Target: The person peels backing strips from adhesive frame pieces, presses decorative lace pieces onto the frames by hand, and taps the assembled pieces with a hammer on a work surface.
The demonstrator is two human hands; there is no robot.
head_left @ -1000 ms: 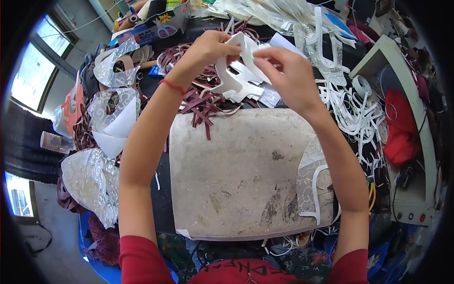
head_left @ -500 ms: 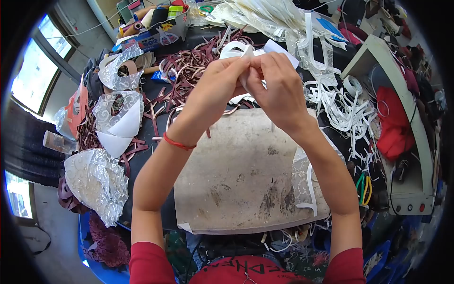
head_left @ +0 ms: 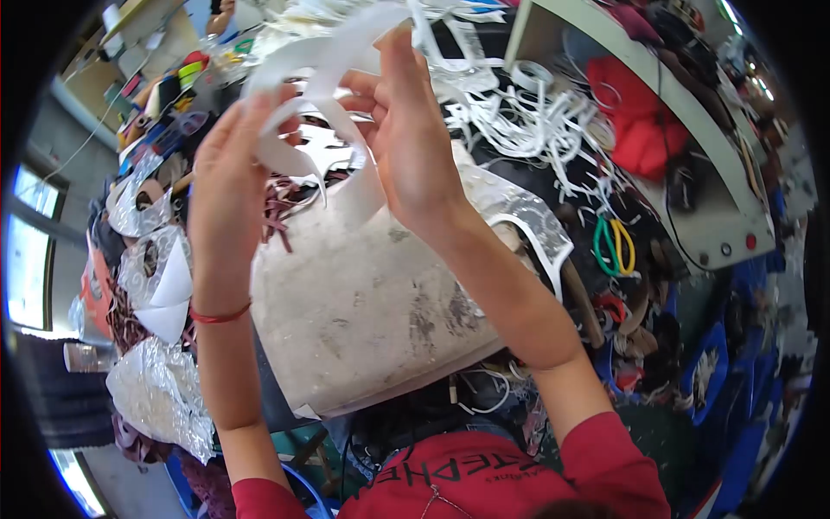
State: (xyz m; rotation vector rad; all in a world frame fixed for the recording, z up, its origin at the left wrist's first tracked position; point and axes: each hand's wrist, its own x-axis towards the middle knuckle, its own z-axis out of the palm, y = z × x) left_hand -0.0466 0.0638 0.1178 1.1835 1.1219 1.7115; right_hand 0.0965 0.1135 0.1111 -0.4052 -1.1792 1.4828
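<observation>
Half a second ago the left hand [head_left: 232, 164] and right hand [head_left: 415, 130] met at the fingertips; now they have parted, nearer the camera. The white piece [head_left: 322, 90], then bunched between those fingertips, now spreads in blurred loops between and above the fingers. The view has swung, so the board [head_left: 346, 329] now slants below the fingers, and a red ring [head_left: 615, 309] shows, well right of the right fingers.

Workshop: scuffed board [head_left: 354, 320], heaped strips [head_left: 540, 125]
</observation>
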